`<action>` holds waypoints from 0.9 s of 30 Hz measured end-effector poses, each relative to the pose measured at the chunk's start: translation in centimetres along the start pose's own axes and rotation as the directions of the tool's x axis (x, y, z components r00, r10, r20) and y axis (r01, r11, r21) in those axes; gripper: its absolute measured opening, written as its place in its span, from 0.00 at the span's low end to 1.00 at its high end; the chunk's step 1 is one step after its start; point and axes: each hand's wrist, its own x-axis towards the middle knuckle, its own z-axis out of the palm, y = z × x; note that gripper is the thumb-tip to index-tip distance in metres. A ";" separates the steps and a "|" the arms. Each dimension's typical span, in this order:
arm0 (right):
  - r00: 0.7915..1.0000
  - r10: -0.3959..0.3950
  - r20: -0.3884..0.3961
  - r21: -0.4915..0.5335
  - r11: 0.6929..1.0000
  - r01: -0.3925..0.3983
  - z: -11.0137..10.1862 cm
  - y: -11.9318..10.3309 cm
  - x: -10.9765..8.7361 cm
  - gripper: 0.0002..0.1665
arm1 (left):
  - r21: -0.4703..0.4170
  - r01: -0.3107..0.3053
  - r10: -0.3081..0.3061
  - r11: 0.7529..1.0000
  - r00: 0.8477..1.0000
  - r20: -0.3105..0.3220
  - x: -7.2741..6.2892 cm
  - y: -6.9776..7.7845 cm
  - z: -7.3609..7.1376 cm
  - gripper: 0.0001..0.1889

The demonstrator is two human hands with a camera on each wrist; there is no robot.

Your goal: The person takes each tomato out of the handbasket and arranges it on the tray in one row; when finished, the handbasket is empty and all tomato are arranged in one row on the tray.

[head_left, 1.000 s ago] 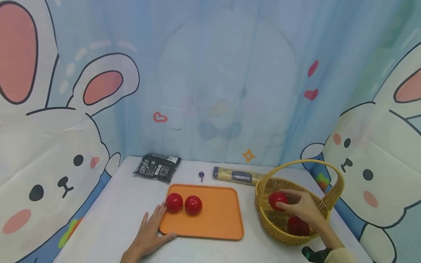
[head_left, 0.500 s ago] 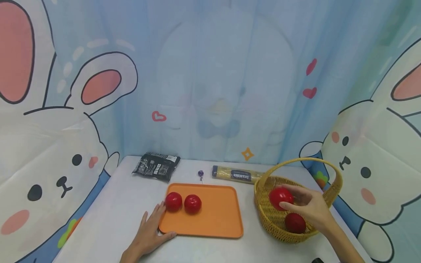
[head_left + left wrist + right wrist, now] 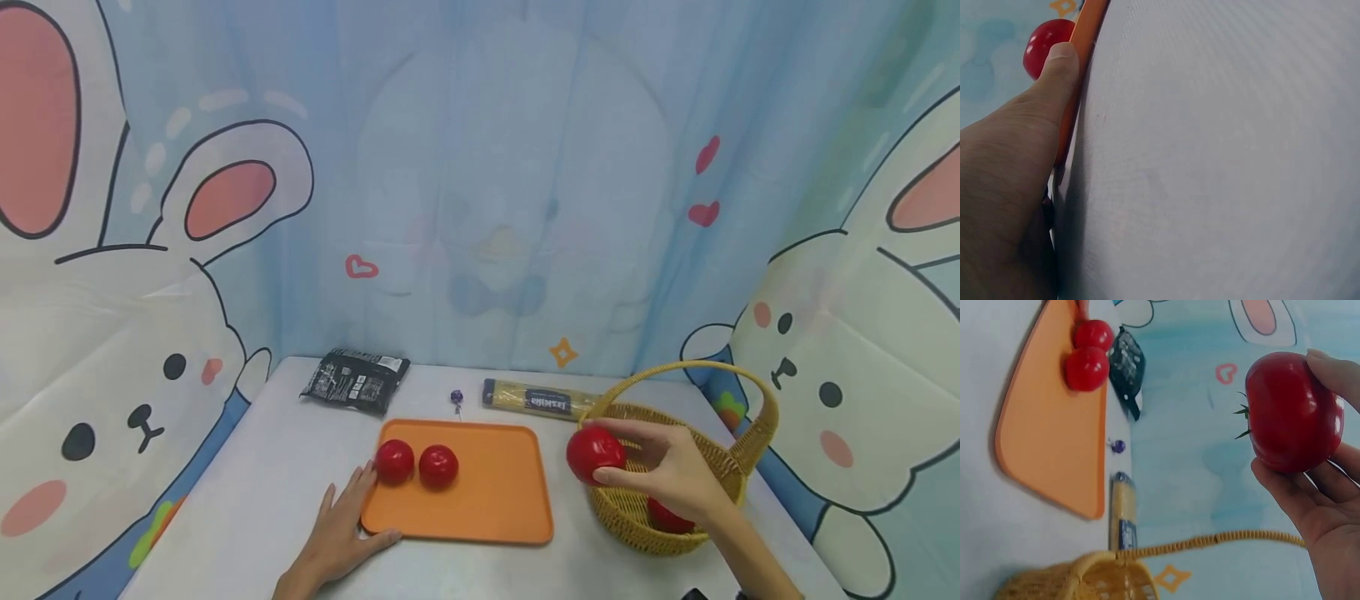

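A red tomato (image 3: 1294, 412) with a small green stem is gripped between the thumb and fingers of my right hand (image 3: 667, 471), held up over the left rim of the wicker basket (image 3: 626, 521). Lower in the basket another red tomato (image 3: 667, 517) is partly covered by that hand. Two more tomatoes (image 3: 438, 467) sit side by side at the left of the orange tray (image 3: 502, 500). My left hand (image 3: 333, 533) lies with extended fingers along the tray's left edge, thumb touching its near corner; the left wrist view shows the thumb (image 3: 1060, 65) against the rim.
Behind the tray lie a black packet (image 3: 356, 379), a small purple lollipop (image 3: 457, 398) and a long yellow pack of pasta (image 3: 540, 400). The basket's tall handle (image 3: 693, 364) arches above it. A printed curtain (image 3: 465, 167) hangs behind the white table (image 3: 270, 467).
My right hand has lifted the tomato from inside the basket and carried it left to the basket's rim. The left hand and the tray have stayed put.
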 end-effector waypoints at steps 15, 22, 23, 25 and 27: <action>0.993 -0.081 0.084 0.263 0.963 0.057 7.7 2.1 2.7 0.33 | -0.003 -0.039 0.039 0.999 0.999 -0.031 0.0 -0.3 0.1 0.58; 0.998 -0.038 0.048 0.336 0.942 0.019 11.5 5.2 3.3 0.33 | -0.004 -0.020 0.020 1.000 1.000 -0.003 -0.1 -0.2 0.1 0.58; 0.999 -0.023 0.045 0.345 0.939 0.006 12.0 5.6 3.3 0.33 | -0.001 -0.019 0.019 1.000 1.000 0.000 -0.1 -0.1 0.0 0.58; 0.999 0.010 0.038 0.353 0.935 -0.023 12.8 6.3 3.5 0.34 | 0.003 -0.010 0.010 1.000 1.000 0.003 0.0 -0.2 0.0 0.58; 0.998 0.053 0.035 0.339 0.939 -0.062 13.7 6.9 3.7 0.34 | 0.002 -0.008 0.008 1.000 1.000 0.000 0.1 -0.2 -0.1 0.58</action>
